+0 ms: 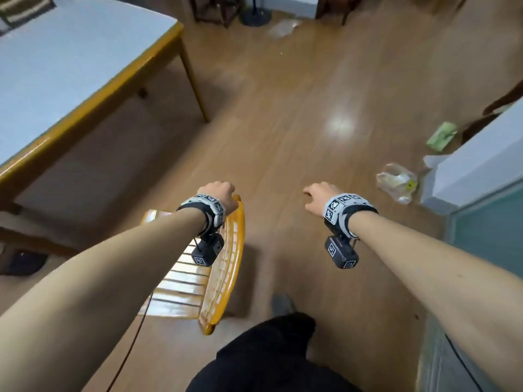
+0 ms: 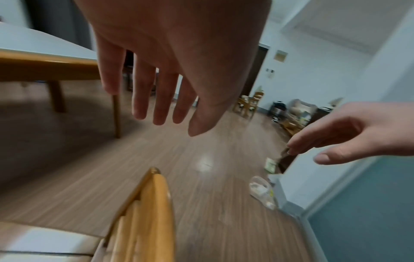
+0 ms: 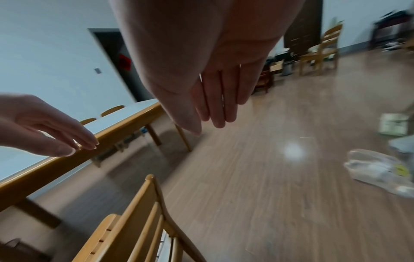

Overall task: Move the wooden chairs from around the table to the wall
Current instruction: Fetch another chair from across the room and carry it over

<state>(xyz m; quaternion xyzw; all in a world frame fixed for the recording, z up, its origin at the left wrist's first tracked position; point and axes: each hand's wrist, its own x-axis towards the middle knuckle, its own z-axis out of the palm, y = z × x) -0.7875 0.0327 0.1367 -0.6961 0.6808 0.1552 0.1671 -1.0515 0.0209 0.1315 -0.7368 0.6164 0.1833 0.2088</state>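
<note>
Both arms stretched forward, palms down, over the floor (image 1: 297,114). Left hand (image 1: 219,193) hovers above the top rail of the wooden chair (image 1: 226,264), fingers (image 2: 143,99) straight and spread apart, holding nothing; wrist views show a gap between fingertips and rail, so no contact. Right hand (image 1: 317,198) is out to the right of the chair, over bare floor, fingers (image 3: 218,99) extended and close together, thumb alongside, also holding nothing. Chair stands near the person, just left of their dark-trousered leg (image 1: 268,355), its back edge-on to the head camera and its slatted seat toward the worktop (image 1: 70,80) (white top, wooden edge) at far left. Chair is near the worktop's near edge but apart from it. Another wooden chair (image 3: 322,51) stands at the far wall. Crumpled clear plastic bag (image 1: 397,182) and a green packet (image 1: 441,135) lie on the floor at right, beside a white wall corner (image 1: 475,168).
</note>
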